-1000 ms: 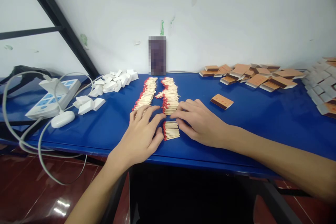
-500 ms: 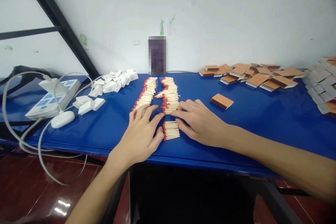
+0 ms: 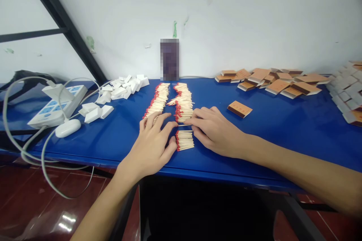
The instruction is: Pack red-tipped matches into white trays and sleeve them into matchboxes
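Note:
A single match (image 3: 184, 125) lies crosswise between my hands, its head by my left index fingertip and its plain end under my right index fingertip. My left hand (image 3: 151, 145) is open and rests with its fingers spread, some of them over the near end of the left pile of matches (image 3: 158, 99). My right hand (image 3: 216, 130) is open too, fingers bent and thumb apart from the index. Beyond the single match lies the right pile of matches (image 3: 183, 103), a little untidy. Nearer me sits a small even row of matches (image 3: 185, 141), red heads to the left.
A lone matchbox sleeve (image 3: 240, 109) lies right of my right hand. More matchbox sleeves (image 3: 278, 81) are heaped behind it, with a stack of boxes (image 3: 346, 90) at the far right. White box trays (image 3: 121, 88), a power strip (image 3: 58, 105) and cables occupy the left side.
The single match has come away from the near end of the right pile and moved toward me. My index fingertips have shifted slightly nearer with it.

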### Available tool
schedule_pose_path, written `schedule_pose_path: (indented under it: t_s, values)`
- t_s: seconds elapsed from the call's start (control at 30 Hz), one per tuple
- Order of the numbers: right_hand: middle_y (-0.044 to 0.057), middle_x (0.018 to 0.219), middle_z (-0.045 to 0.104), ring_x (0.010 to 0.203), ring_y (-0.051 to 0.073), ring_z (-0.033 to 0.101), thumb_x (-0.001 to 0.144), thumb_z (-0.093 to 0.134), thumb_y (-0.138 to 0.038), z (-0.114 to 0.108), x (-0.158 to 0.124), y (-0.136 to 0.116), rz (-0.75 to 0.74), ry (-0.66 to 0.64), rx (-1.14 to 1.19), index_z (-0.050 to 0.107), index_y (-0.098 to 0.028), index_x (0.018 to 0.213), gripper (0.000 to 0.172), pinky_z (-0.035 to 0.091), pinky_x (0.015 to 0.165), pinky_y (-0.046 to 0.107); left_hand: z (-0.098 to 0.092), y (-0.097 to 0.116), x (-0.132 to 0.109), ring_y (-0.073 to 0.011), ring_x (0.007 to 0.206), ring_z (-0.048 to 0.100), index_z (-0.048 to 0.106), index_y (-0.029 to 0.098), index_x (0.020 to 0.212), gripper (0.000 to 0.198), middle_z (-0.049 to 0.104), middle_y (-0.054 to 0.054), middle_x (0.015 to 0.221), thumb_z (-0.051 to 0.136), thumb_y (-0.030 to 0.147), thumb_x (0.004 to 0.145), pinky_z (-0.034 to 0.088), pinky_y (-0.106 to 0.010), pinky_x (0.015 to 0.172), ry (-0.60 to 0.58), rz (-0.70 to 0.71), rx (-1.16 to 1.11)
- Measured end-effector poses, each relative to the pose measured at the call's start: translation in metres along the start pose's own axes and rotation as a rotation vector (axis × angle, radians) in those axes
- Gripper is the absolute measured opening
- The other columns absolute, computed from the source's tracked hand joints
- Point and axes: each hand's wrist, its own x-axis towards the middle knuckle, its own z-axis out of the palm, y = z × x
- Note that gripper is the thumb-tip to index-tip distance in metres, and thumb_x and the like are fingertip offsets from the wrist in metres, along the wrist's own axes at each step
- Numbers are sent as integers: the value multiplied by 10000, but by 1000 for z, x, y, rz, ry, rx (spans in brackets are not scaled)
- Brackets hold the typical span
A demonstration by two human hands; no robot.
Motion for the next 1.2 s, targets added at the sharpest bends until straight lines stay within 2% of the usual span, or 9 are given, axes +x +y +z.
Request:
schedule_pose_path:
  t_s: [0.23,0.8,1.2]
  values:
    - [98,976,614,818,204,497,963,406,-140,0,0,0,4,-20,-21,679,-133,1082,297,266,730,354,0,0,0,-345,1347,370,527,183,1372,425,492,-128,1424,400,281,978,320,-562,1078,4,1,1]
    - [94,972,614,807,199,489,960,405,-132,1,-1,0,-8,13,-8,676,-141,1042,283,260,726,348,0,0,0,-342,1353,365,536,175,1376,432,491,-137,1425,388,286,986,321,-563,1075,-4,0,9]
    - [88,939,610,810,199,497,955,419,-134,1,-1,0,-10,15,10,685,-146,974,267,264,731,350,-1,0,0,-346,1345,381,610,194,1286,375,509,-131,1404,403,263,980,336,-576,1070,7,8,-28]
